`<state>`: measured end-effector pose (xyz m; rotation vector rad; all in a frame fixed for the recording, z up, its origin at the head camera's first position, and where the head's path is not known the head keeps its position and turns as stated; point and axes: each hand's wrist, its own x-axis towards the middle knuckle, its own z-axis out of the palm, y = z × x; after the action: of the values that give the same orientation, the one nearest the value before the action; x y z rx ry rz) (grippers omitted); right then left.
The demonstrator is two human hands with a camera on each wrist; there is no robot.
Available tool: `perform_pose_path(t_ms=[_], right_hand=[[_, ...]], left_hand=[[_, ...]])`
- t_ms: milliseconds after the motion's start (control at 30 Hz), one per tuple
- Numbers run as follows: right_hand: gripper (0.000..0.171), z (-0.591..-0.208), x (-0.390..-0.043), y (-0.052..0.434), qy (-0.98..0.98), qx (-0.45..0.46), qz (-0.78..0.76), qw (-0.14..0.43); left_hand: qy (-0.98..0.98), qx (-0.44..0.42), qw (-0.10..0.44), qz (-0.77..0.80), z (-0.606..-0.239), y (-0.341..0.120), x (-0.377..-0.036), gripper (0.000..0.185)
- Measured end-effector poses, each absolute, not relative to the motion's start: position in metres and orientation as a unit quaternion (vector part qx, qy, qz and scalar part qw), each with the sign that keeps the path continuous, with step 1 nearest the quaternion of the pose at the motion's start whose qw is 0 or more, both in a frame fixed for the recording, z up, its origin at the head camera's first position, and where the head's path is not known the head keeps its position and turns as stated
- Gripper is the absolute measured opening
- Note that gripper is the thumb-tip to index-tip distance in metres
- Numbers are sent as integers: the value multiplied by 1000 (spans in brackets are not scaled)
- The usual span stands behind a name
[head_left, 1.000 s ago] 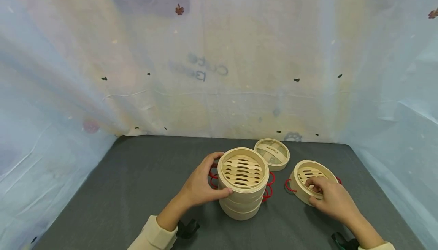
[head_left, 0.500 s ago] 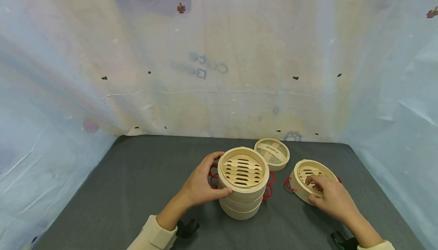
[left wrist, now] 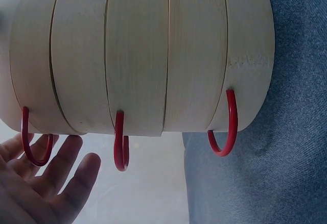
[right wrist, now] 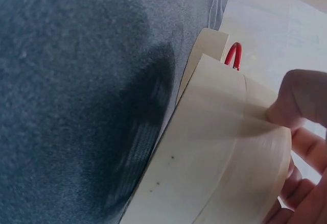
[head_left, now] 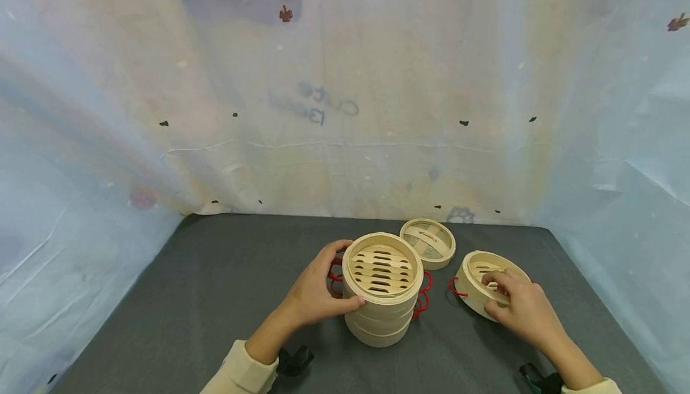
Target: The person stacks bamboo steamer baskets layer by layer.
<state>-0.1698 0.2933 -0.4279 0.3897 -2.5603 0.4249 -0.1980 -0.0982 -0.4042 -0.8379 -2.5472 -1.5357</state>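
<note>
Round bamboo steamer lid (head_left: 429, 242) w/ strap handle lies flat at centre-right of frame, just behind the stack of pale round bamboo steamer baskets (head_left: 383, 289) w/ red wire loop handles; nothing betw. the two hands. Dark grey felt-like desk (head_left: 215, 286) fills lower frame; pale blue-cream printed plastic sheet (head_left: 215, 82) walls it in on back & both sides. Left hand (head_left: 315, 292) at lower centre: fingers curled round stack's top tier, thumb on near side. Right hand (head_left: 520, 307) at lower right: fingers over rim, thumb on outer wall, gripping a single round bamboo steamer basket (head_left: 477, 280). Vs 1 s ago: single basket tipped up more on its right side, shifted slightly left; stack & lid unmoved.
</note>
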Motion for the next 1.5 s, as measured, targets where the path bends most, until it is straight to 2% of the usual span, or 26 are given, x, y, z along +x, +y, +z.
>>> perform_pose_path(t_ms=[500,1500], right_hand=[[37,-421,-174,291,-935,144,170,275],[36,-381,-180,269,-902,175,200,341]], left_hand=[[-825,-282,38,-488,-405,-99,-199,89],[-824,-276,34,-493,-406,-98,-199,88]])
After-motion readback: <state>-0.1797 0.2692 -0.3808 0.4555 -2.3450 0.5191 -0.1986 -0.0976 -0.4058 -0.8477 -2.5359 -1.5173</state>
